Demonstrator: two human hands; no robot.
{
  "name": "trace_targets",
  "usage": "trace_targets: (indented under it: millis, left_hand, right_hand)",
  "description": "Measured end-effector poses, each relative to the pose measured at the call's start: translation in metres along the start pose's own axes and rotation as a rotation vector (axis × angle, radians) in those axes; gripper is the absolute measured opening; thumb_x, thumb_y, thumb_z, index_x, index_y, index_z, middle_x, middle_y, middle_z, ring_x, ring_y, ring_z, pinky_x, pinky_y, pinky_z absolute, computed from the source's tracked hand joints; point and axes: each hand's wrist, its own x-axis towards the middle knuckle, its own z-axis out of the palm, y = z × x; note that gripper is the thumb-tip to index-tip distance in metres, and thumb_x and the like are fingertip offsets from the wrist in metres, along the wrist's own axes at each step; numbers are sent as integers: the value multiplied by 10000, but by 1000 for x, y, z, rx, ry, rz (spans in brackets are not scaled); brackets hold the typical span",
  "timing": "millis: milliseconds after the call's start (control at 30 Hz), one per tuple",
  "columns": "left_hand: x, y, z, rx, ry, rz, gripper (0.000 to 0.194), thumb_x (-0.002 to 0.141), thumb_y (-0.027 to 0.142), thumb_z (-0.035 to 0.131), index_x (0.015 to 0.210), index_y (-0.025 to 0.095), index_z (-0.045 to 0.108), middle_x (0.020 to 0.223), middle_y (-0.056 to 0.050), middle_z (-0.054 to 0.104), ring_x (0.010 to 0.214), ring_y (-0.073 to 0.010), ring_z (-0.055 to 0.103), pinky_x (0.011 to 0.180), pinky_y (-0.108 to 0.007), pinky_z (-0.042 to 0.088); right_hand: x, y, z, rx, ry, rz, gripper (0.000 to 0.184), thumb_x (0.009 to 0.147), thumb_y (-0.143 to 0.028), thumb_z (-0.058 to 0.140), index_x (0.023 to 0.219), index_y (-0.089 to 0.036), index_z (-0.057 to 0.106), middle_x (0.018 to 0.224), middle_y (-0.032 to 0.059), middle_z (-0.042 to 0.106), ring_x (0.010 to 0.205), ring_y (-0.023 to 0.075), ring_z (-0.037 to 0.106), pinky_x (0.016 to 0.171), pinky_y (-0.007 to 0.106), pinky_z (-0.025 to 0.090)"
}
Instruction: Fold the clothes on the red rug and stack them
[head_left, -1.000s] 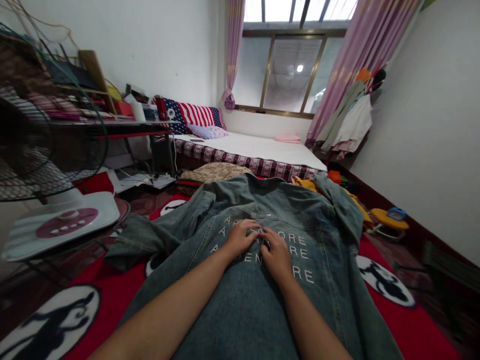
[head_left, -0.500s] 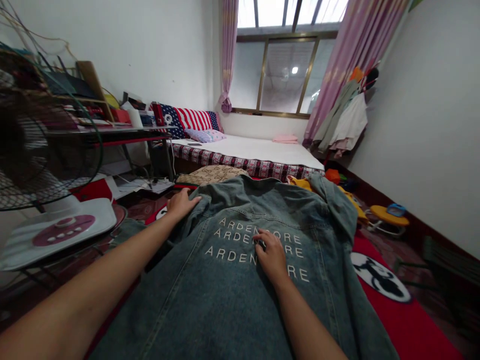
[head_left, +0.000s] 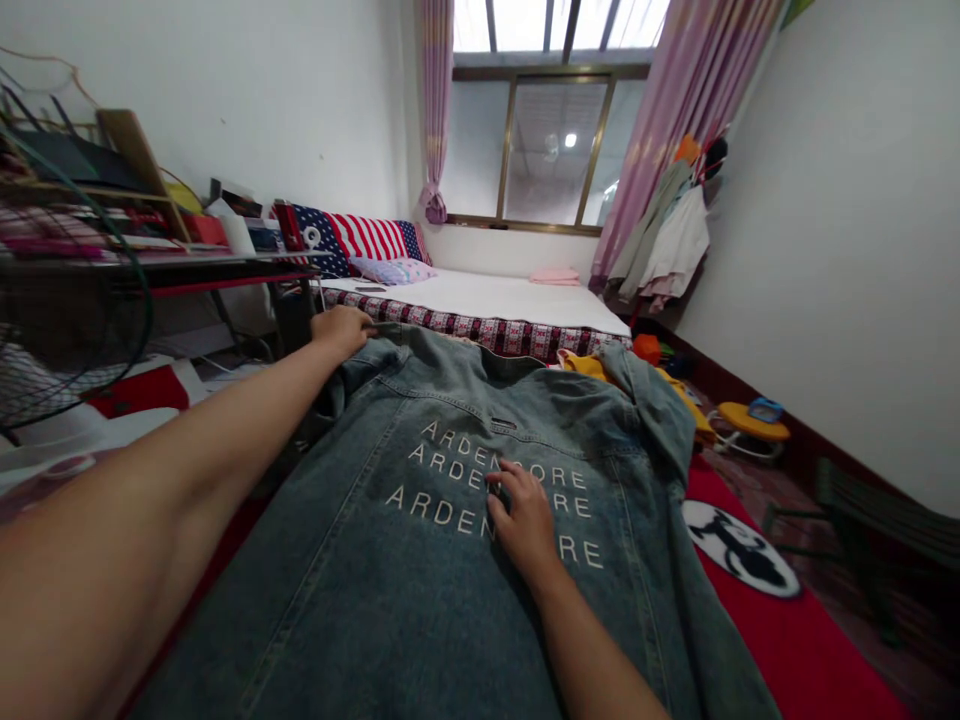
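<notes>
While the right hand [head_left: 525, 520] lies open and flat on the denim jacket [head_left: 420, 560] at centre frame, the left hand [head_left: 341, 330] pinches its upper-left shoulder edge.

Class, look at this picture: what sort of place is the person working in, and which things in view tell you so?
Most likely a bedroom in a home. A low bed with pillows lies under a curtained window, and clothes hang by the right wall. The denim jacket is spread on a red floor mat.
</notes>
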Motion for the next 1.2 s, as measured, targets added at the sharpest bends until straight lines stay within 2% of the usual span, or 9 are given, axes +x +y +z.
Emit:
trace_targets:
  millis: [167, 367, 467, 600, 767, 867, 1033, 1133, 1200]
  left_hand:
    - [-4, 23, 27, 58, -84, 27, 292, 760, 294, 634, 992, 166, 757, 1126, -191, 687, 1063, -350, 621, 860, -384, 461]
    - [-13, 58, 43, -114, -70, 45, 491, 794, 538, 591, 1151, 221, 710, 1203, -141, 670, 1086, -346, 618, 861, -391, 491]
    - [-19, 69, 52, -206, -40, 130, 355, 760, 424, 669, 1047, 230, 750, 1131, -94, 707, 1053, -298, 634, 865, -341, 493]
    - [-19, 64, 53, -286, 34, 176, 253, 798, 267, 593, 960, 186, 770, 1030, -61, 740, 1023, -232, 645, 907, -268, 470]
    - [-5, 46, 52, -369, 144, -17, 292, 806, 256, 563, 990, 130, 752, 974, -89, 742, 973, -243, 667, 929, -280, 477]
    - [-13, 59, 57, -353, 118, -65, 323, 772, 168, 594, 1068, 110, 712, 1187, -150, 655, 1078, -283, 631, 985, -339, 470]
    - [-78, 105, 64, -390, 280, 393, 552, 860, 250, 589, 1392, 159, 475, 1535, -147, 309, 1381, -291, 380, 1135, -406, 341]
    - [-126, 110, 83, -326, 153, 706, 633, 915, 441, 527, 1481, 216, 358, 1601, -108, 215, 1453, -292, 247, 1180, -486, 222]
    - [-146, 101, 102, -255, -9, 669, 665, 929, 515, 471, 1504, 214, 326, 1610, -111, 192, 1473, -312, 184, 1177, -529, 190]
  right_hand:
    - [0, -4, -2, -41, -48, -29, 252, 836, -223, 574, 1047, -242, 710, 1306, 64, 606, 1250, 245, 496, 1096, 414, 319]
    - [1, -7, -2, -42, -54, -1, 243, 838, -227, 576, 1040, -247, 710, 1306, 60, 605, 1257, 245, 488, 1111, 421, 298]
    - [1, -7, -2, -27, -57, 7, 237, 836, -218, 579, 1032, -244, 710, 1312, 59, 602, 1265, 245, 483, 1120, 429, 283]
    - [1, -6, -2, -1, -45, 12, 235, 837, -205, 576, 1025, -244, 710, 1303, 59, 608, 1267, 242, 485, 1128, 441, 268]
    - [1, -5, -1, 49, -19, -34, 247, 824, -171, 576, 1023, -232, 709, 1269, 53, 630, 1215, 227, 524, 1091, 417, 324]
    - [2, -4, 0, 58, -23, -34, 238, 816, -157, 588, 1005, -227, 716, 1242, 48, 646, 1193, 218, 541, 1090, 417, 327]
    - [2, -5, -1, 47, -30, -37, 229, 812, -153, 602, 996, -223, 719, 1243, 57, 647, 1202, 225, 543, 1090, 424, 327]
    - [3, -5, -2, 39, -41, -46, 229, 822, -157, 599, 1011, -213, 716, 1249, 67, 645, 1207, 230, 543, 1092, 429, 330]
    - [2, -4, -2, 34, -42, -51, 240, 826, -162, 599, 1033, -211, 710, 1262, 70, 640, 1215, 231, 540, 1099, 437, 326]
